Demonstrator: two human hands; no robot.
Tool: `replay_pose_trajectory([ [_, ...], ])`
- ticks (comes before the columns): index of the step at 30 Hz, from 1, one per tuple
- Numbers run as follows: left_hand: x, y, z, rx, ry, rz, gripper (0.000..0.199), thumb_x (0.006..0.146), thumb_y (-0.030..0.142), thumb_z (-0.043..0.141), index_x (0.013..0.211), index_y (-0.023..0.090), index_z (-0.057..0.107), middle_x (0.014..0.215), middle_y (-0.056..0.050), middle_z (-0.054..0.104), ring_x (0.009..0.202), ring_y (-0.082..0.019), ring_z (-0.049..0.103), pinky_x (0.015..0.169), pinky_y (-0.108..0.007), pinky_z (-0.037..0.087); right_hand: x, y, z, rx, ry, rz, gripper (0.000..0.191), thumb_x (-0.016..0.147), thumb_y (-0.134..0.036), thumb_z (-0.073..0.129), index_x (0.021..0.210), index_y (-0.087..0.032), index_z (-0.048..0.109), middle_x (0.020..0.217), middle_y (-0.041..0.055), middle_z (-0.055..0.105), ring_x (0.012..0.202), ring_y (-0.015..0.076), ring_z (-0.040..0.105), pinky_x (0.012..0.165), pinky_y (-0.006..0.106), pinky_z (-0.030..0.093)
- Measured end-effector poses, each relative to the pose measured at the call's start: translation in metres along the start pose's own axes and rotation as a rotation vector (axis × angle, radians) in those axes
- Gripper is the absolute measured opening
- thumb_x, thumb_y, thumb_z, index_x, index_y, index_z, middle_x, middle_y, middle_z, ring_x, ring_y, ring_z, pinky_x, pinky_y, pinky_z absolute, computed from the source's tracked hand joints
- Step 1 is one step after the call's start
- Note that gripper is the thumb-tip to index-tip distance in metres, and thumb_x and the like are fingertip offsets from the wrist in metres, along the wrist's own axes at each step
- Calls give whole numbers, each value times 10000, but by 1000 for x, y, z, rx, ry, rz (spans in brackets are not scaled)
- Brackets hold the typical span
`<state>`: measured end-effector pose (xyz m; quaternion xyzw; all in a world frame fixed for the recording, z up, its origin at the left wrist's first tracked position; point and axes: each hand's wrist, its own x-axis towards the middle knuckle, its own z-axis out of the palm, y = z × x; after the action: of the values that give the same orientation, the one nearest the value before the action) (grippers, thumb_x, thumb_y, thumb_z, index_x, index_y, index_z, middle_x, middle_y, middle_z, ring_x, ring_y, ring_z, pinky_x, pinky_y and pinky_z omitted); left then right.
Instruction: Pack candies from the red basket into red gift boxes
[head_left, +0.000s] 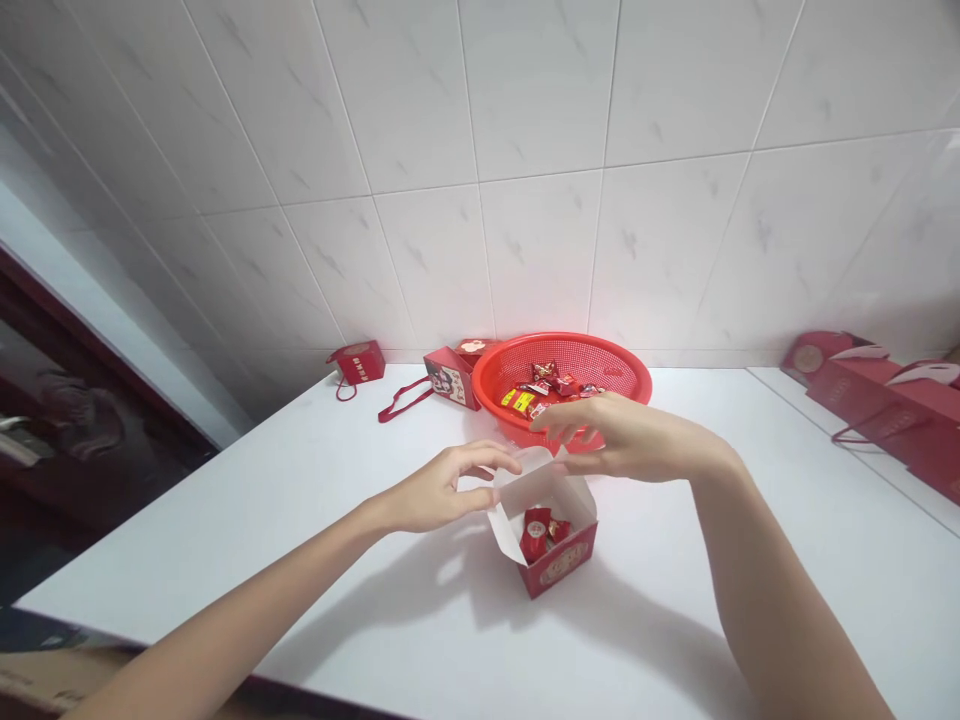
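A small red gift box (561, 570) stands on the white table with its white-lined flaps raised. Several wrapped candies (535, 534) in red and gold lie inside it. At the box's left flap is my left hand (450, 487), its thumb and fingers apart and the tips close to the flap's edge. My right hand (619, 437) hovers over the back flap, fingers bent and thumb spread below them. The thumb tip overlaps that flap, and whether it touches is unclear. Neither hand shows anything between its fingers.
Behind the box sits a red plastic basket (637, 385) holding several candies. Red boxes with ribbon handles, one (450, 380) beside the basket and one (362, 363) at the left corner, stand near the tiled wall (540, 260). More red boxes (885, 395) line the right side.
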<state>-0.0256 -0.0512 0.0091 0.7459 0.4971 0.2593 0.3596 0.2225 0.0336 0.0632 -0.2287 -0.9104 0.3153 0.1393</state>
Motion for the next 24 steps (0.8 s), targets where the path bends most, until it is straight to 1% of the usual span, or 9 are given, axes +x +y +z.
replay_pose_trajectory([
  [2,-2,1,3,-22,-12,4,288,859,269,622,1135,288,704,1246,-40,659,1145,-219,603,990,-355,488,-6,4,-9,28,102,-8,294,818,-332,695,1101,-265,735,1033,42,736,905,238,662,706,298,485],
  [4,-2,3,6,-16,8,4,278,884,325,631,1149,291,704,1283,-52,643,1161,-224,598,979,-354,497,-11,10,-17,51,220,-14,286,827,-352,687,1094,-262,735,1053,47,736,928,245,670,728,313,503],
  [7,3,4,1,22,92,48,277,919,392,609,1156,295,712,1318,-57,631,1240,-236,558,1029,-371,475,-11,28,-28,86,466,-21,212,843,-366,656,980,-227,738,948,55,739,834,225,677,719,329,518],
  [10,24,1,-14,68,171,130,272,931,401,586,1109,252,727,1260,-70,667,1219,-237,581,1048,-377,466,0,60,-31,185,774,-15,179,838,-353,623,874,-196,700,877,60,731,801,213,683,750,342,531],
  [12,48,-3,-27,134,183,161,284,919,400,588,1087,216,726,1206,-83,695,1144,-240,627,1009,-369,490,14,84,-28,230,909,91,149,823,-314,602,852,-185,673,848,60,725,801,212,687,752,340,536],
  [14,79,-9,-39,257,170,133,293,907,380,590,1099,200,720,1162,-83,722,1081,-242,655,982,-358,500,29,105,-19,217,922,208,137,816,-258,552,853,-174,654,840,64,724,789,206,685,745,333,540],
  [17,130,-25,-49,534,98,30,277,899,264,560,1113,190,719,1211,-82,712,1132,-247,638,1017,-337,472,47,120,-3,179,823,253,154,821,-207,515,870,-169,655,869,61,737,780,190,688,726,304,532],
  [21,189,-54,-48,630,22,-84,239,870,147,597,1057,206,734,1113,-68,742,1085,-249,657,983,-328,491,54,122,12,43,639,335,124,841,-197,556,851,-189,679,888,51,752,834,205,685,718,288,477],
  [24,219,-73,-44,679,-54,-188,190,904,187,644,1085,194,701,1127,-79,709,1046,-234,658,941,-367,527,53,121,15,-87,517,412,106,849,-207,590,862,-204,695,929,52,756,889,229,679,701,291,427],
])
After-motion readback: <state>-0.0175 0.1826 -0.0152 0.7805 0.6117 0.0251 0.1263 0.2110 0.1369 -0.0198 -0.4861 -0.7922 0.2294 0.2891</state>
